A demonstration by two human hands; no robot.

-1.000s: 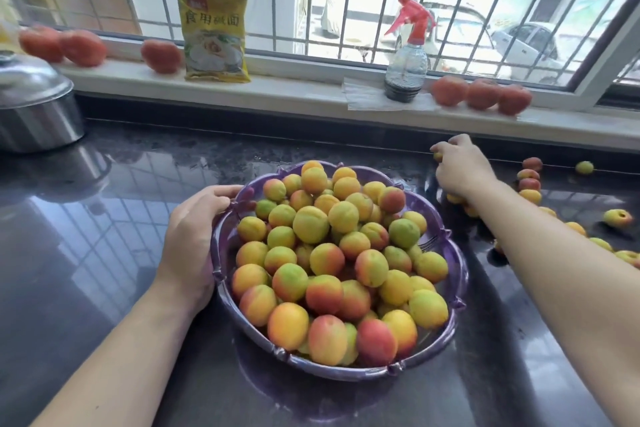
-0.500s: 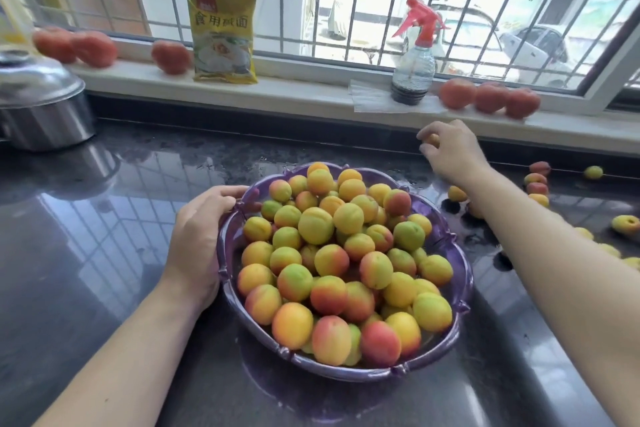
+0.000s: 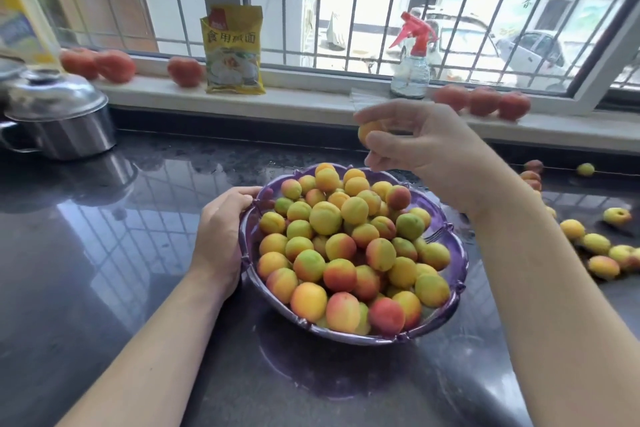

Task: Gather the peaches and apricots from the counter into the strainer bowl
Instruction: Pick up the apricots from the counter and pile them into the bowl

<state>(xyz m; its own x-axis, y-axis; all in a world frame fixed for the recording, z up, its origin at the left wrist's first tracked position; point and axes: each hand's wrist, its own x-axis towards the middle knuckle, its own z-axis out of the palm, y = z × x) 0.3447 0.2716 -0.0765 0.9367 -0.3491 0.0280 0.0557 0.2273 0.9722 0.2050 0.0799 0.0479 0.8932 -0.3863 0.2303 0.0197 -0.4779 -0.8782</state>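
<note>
1 purple scalloped plastic strainer bowl (image 3: 456, 250) on dark glossy counter (image 3: 104, 253), heaped w/ yellow-orange-red fruit (image 3: 341, 246), too many to count. Bowl round, no clear long axis. L hand (image 3: 221, 236) grips bowl's left rim. R hand (image 3: 420, 152) above bowl's far edge, fingers pinching 1 small orange apricot (image 3: 367, 131). Approx. 12 loose fruits (image 3: 595, 243) on counter right of bowl. Behind bowl, on sill: 6 red peaches (image 3: 185, 71).
</note>
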